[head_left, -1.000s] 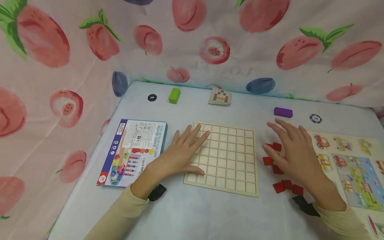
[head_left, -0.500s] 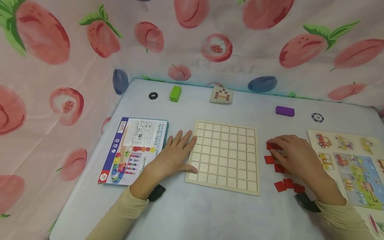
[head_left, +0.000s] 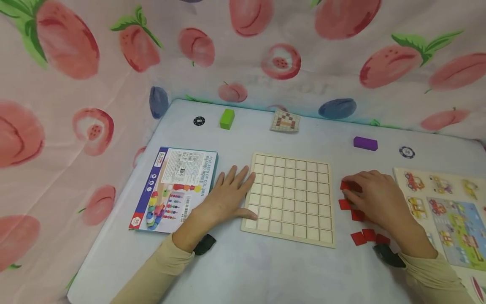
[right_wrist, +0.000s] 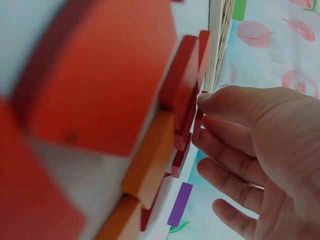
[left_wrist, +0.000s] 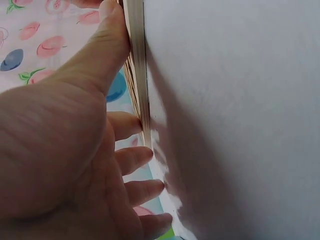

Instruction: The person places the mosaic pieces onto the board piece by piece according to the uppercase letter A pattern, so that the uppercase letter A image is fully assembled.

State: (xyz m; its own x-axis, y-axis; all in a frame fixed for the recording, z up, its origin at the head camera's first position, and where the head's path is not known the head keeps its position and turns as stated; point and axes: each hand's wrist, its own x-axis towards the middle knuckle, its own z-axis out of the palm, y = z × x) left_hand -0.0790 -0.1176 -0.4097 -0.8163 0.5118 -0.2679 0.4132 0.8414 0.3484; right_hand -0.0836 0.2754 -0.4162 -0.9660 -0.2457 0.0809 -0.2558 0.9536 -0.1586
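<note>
A pale wooden grid board (head_left: 288, 199) lies in the middle of the table. My left hand (head_left: 224, 196) rests at its left edge with fingers spread, and the thumb (left_wrist: 95, 60) touches the board's side. To the right of the board, my right hand (head_left: 379, 202) pinches a red square tile (head_left: 344, 185) between thumb and fingertips; the right wrist view shows the same tile (right_wrist: 198, 122) at the fingertips. Several loose red tiles (head_left: 357, 215) lie under and below that hand, partly hidden by it. Orange tiles (right_wrist: 150, 155) also appear in the right wrist view.
A bead-set box (head_left: 174, 190) lies left of the board. Behind stand a green block (head_left: 227, 119), a patterned grid card (head_left: 285, 121) and a purple block (head_left: 365, 143), with two round chips (head_left: 199, 121) at the sides. A picture puzzle (head_left: 455, 223) lies far right.
My right hand has come down onto the red tiles, and its fingers have closed on one. My left hand has drawn back leftward from over the board to its edge.
</note>
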